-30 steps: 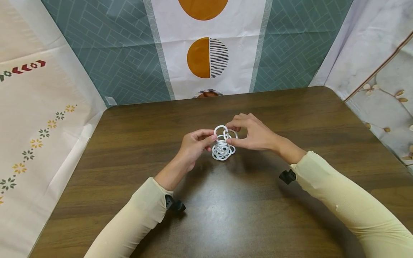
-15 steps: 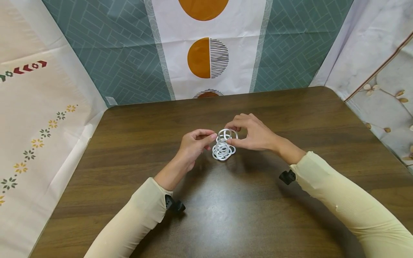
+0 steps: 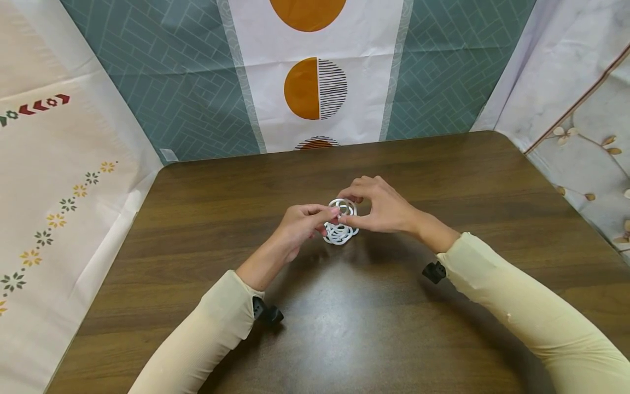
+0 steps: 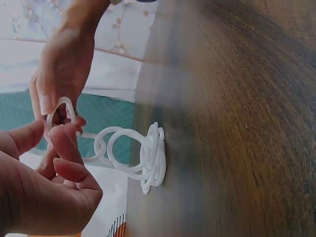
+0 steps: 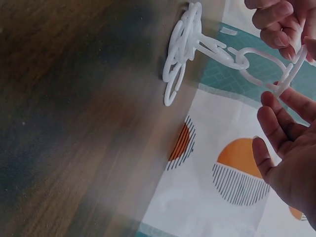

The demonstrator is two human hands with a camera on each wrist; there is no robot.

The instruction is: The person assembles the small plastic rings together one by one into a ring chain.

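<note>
A chain of white linked rings [image 4: 129, 132] rises from a heap of more such rings [image 3: 339, 239] on the table. My left hand [image 3: 305, 225] pinches the upper end of the chain between thumb and forefinger. Close against it, my right hand [image 3: 381, 210] holds the top ring [image 5: 291, 74] from the other side, thumb and fingertips at its edge. Seen from the left wrist, that top ring stands upright between both hands' fingertips. The heap [image 5: 181, 49] lies just below the hands, and the fingers hide part of the upper links.
The brown wooden table [image 3: 325, 306] spreads out around the hands. Behind it hangs a teal and white cloth [image 3: 369, 98] with orange circles. Patterned cloths line the left [image 3: 59, 164] and right [image 3: 566, 98] sides. A dark wrist device [image 3: 266, 313] sits on the left sleeve.
My left hand has moved right, and its fingertips now meet those of my right hand. The right hand has shifted slightly left. The raised ring has tipped and its links now sit between the fingers.
</note>
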